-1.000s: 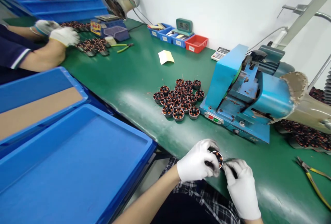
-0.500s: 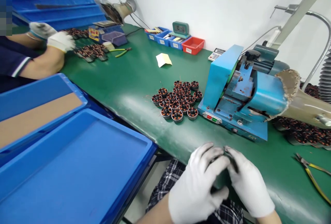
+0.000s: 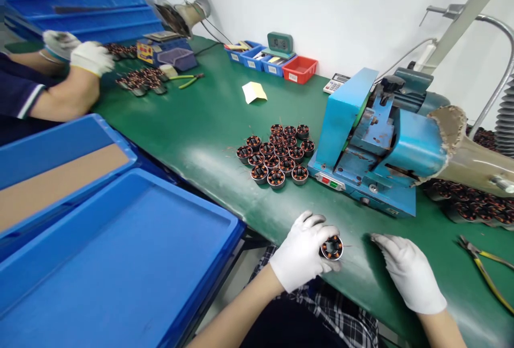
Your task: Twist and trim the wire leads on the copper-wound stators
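In its white glove, my left hand [image 3: 300, 254] grips a round motor stator [image 3: 332, 255] by the rim, above the table's front edge. The stator's open face is turned up toward me, with copper windings showing around a dark centre. My right hand [image 3: 410, 272], gloved too, is over the green table to the right, apart from the stator. Its fingers are stretched out and hold nothing visible; the thumb is hidden. Several similar stators [image 3: 281, 152] stand grouped beyond my left hand.
A blue belt machine [image 3: 363, 139] stands behind my hands. Yellow-handled cutters [image 3: 482, 262] lie at the right, near more stators [image 3: 477, 209]. Blue trays [image 3: 132, 251] fill the left front. Farther left, a co-worker's gloved hands [image 3: 91, 59] are beside another stator group [image 3: 142, 79].
My hands were together around a dark object and have parted. My left hand now shows the stator, turned face up; my right hand has moved away to the right.
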Available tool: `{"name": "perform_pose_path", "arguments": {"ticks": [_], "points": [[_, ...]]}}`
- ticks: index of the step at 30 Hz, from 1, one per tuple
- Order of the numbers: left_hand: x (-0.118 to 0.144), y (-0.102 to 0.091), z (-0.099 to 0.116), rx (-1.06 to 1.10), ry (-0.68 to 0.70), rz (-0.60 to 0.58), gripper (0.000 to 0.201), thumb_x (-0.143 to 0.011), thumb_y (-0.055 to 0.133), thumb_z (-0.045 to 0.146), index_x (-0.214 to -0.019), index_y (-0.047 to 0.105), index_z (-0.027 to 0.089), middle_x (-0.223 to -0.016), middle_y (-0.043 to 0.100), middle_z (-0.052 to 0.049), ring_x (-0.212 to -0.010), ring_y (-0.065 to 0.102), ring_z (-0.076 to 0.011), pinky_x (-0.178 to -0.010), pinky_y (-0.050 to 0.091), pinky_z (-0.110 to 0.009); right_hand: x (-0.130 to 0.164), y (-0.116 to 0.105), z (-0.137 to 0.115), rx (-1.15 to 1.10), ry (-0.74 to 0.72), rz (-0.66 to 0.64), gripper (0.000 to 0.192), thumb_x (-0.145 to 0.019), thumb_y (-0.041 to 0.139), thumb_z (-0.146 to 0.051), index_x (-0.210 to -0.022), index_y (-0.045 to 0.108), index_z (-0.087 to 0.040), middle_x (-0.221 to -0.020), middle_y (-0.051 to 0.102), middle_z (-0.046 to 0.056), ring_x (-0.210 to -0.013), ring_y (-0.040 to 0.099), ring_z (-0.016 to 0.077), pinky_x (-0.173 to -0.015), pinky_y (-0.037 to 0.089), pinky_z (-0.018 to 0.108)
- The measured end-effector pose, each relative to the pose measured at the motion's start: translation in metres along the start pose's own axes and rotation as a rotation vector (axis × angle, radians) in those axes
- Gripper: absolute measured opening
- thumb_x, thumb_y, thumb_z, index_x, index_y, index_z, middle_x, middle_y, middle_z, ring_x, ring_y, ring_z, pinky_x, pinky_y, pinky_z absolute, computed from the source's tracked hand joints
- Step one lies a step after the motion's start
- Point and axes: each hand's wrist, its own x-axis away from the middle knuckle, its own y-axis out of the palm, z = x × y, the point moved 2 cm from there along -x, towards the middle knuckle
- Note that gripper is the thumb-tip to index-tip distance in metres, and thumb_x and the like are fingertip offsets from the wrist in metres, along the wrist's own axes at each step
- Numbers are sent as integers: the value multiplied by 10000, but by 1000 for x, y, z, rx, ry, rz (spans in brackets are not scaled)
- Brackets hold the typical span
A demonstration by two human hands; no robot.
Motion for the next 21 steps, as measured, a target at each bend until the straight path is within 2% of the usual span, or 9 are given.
{"name": "perform_pose_path", "arguments": {"ticks": [3,5,8,11,12,14,17,21], "points": [[-1,-19,21,-98,66,108,684,-607,714,557,-1143,490,196,-1151,568,-100,-1181,406,-352,-1033,214,-556,8,-5,-12,-91,118,84,210,-870,436,-180,-994,603,-203,-922,683,74,-800,645,177,-724,511,285],[-2,-26,34,-59,170,129,774,-667,626,606,-1250,383,158,-1248,484,-159,-1236,347,-360,-1048,188,-562,7,2,-33,-115,94,6,240,-864,446,-211,-1039,609,-216,-958,678,91,-800,650,200,-692,523,297],[-7,-20,38,48,231,33,926,-672,624,588,-1332,213,84,-1300,396,-233,-1251,336,-355,-1046,235,-537,0,22,-57,-172,121,-218,380,-825,441,-174,-1191,543,-186,-797,691,90,-622,644,199,-549,505,275],[-12,-4,24,115,150,-126,975,-645,693,482,-1351,154,79,-1291,390,-240,-1188,414,-354,-977,358,-502,-2,38,-60,-362,295,-368,542,-803,416,-126,-1342,359,-121,-708,683,63,-584,637,188,-539,491,257],[-13,1,20,133,123,-176,908,-677,681,429,-1350,168,99,-1283,401,-220,-1152,452,-336,-948,395,-476,-1,41,-59,-398,343,-385,540,-810,398,-127,-1347,345,-110,-717,684,69,-603,642,193,-555,491,266],[-13,6,14,153,80,-239,689,-762,604,297,-1324,236,147,-1270,420,-167,-1101,498,-286,-910,436,-421,2,43,-55,-406,417,-380,445,-840,357,-162,-1274,438,-108,-735,682,91,-640,645,213,-587,485,299],[-10,8,12,129,57,-236,381,-814,492,169,-1182,393,174,-1249,438,-122,-1112,484,-250,-907,435,-387,2,38,-51,-423,525,-314,317,-875,338,-272,-999,604,-152,-702,666,83,-610,621,220,-570,450,312],[-8,10,14,62,74,-213,141,-839,458,191,-978,469,171,-1199,486,-99,-1066,493,-234,-902,420,-392,-7,31,-51,-708,677,-308,273,-861,396,-335,-690,557,-196,-516,541,-8,-478,504,144,-497,365,251]]}}
